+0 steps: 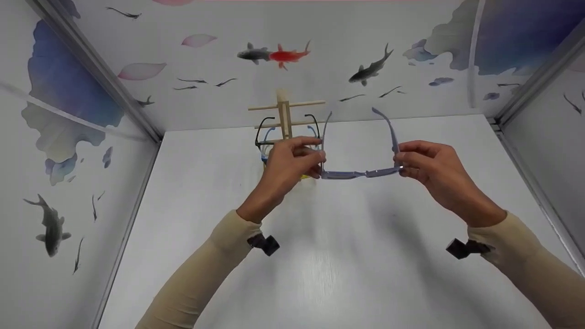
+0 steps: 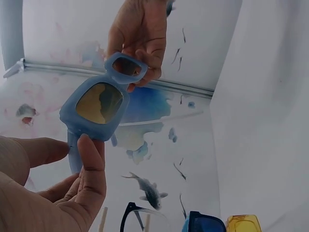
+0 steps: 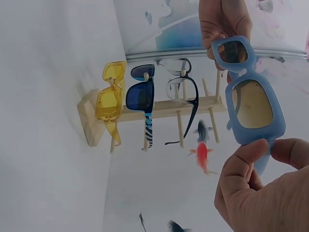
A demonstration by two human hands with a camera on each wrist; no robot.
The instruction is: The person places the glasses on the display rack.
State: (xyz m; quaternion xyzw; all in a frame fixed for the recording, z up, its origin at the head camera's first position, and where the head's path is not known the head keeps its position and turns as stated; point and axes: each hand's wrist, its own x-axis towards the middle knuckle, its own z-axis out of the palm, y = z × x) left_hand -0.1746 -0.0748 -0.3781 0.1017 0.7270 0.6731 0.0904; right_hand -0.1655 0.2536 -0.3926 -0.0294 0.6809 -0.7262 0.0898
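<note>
A pair of light-blue sunglasses with brownish lenses is held up in the air, temples unfolded and pointing away. My left hand pinches the left temple near its hinge. On the other side my right hand pinches the right temple, close to the frame's corner. In the left wrist view the sunglasses show their lens fronts, with left fingers around the near temple. The right wrist view has the sunglasses beside the wooden glasses rack.
On the rack hang yellow glasses, dark-blue sunglasses with striped temples, and clear glasses with black temples. The rack stands at the back of the white table, partly behind my left hand. Patterned walls enclose the table.
</note>
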